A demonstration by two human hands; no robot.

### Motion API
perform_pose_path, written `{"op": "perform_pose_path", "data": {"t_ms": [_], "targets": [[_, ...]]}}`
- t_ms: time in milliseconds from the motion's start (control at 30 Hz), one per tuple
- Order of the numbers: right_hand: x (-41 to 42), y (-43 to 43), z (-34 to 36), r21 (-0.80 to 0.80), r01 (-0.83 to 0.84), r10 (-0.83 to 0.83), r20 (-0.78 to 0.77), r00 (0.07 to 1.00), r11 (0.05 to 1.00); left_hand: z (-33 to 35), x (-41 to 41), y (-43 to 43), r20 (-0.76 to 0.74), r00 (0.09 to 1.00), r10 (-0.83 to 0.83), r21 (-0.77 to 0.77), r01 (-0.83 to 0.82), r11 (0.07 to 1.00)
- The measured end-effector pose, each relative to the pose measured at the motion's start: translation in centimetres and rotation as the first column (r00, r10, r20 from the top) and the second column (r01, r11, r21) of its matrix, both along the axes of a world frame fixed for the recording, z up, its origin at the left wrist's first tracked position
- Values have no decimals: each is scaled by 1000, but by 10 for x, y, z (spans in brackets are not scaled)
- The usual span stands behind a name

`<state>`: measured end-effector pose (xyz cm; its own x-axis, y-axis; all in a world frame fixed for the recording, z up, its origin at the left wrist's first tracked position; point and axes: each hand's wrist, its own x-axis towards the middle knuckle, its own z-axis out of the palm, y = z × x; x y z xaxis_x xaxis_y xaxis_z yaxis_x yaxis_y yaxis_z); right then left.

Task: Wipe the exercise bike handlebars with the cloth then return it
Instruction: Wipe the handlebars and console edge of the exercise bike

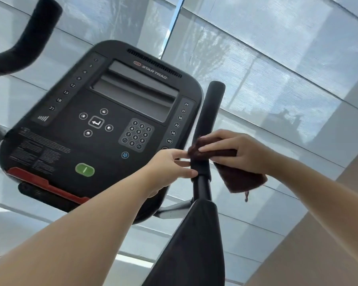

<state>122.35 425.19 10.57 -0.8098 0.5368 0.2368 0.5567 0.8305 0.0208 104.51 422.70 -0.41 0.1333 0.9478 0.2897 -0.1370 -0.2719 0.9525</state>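
Note:
The bike's right handlebar (210, 112) is a black padded post rising beside the console. A dark brown cloth (239, 177) is wrapped around its lower part, with one corner hanging down to the right. My right hand (239, 150) grips the cloth against the bar. My left hand (168, 169) reaches in from the left, its fingertips touching the bar and the cloth's edge just below my right hand. The left handlebar (32, 33) curves up at the top left, bare.
The black console (103, 124) with its keypad, arrow buttons and green start button fills the middle left. Behind the bike are large windows with translucent blinds (277, 58). A beige wall (329, 234) stands at the lower right.

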Motion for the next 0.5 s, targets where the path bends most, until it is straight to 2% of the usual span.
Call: {"op": "perform_pose_path", "data": {"t_ms": [67,133,200,233,300,367,433,500], "targets": [[-11,9,18,199,12,1,-67,998,980,1,-1,1,-18,1000,8,-21,-8,1000],[-24,18,24,372,93,-35,-158,987,924,0,-1,2,-24,1000,11,-30,-12,999],[-28,23,18,453,154,-96,-149,984,878,0,-1,2,-21,1000,22,-24,-22,999],[-26,23,12,440,152,-105,-128,986,885,0,0,2,-20,999,28,-20,-28,999],[-17,18,-4,289,114,-92,-89,992,951,0,0,2,-6,999,35,-9,-35,999],[-8,6,-22,57,88,-81,-115,990,994,1,0,1,2,1000,19,16,-19,1000],[0,-9,-32,-137,67,-95,-208,974,988,1,-1,0,0,1000,-6,38,6,999],[7,-20,-34,-262,42,-107,-238,965,964,0,-1,-1,-4,1000,-10,39,10,999]]}}
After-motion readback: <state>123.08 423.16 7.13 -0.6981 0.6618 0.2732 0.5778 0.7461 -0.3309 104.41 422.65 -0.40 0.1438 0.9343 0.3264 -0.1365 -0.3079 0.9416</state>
